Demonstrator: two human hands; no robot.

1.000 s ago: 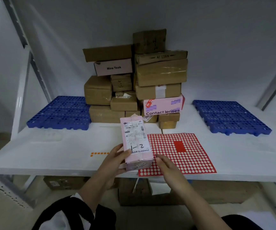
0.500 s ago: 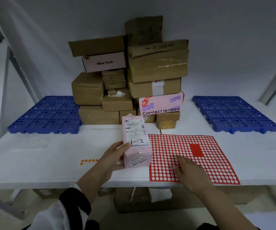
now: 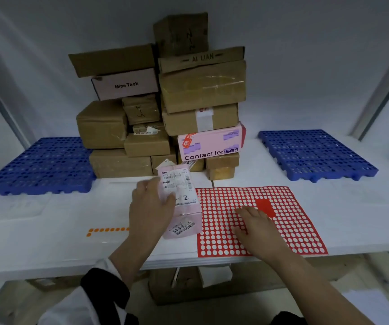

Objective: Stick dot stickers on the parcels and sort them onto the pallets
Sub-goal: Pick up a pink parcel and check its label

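Observation:
A small pink parcel [image 3: 184,207] with a shipping label and a handwritten "2" lies on the white table. My left hand [image 3: 150,207] grips it from its left side, thumb across the top. To its right lies a red sticker sheet [image 3: 289,221] full of white dots. My right hand [image 3: 256,224] rests flat on that sheet, fingers near a bare red patch. Two blue pallets sit at the back, one on the left [image 3: 36,167] and one on the right [image 3: 315,153]. Both carry nothing.
A tall stack of brown and pink parcels [image 3: 188,109] stands at the back centre between the pallets. A short strip of orange dot stickers [image 3: 106,230] lies left of my left hand. Metal shelf posts rise at both sides. Cardboard boxes sit under the table.
My right hand moved from beside the pink parcel onto the red sticker sheet. My left hand shifted further over the top of the parcel. The camera moved closer.

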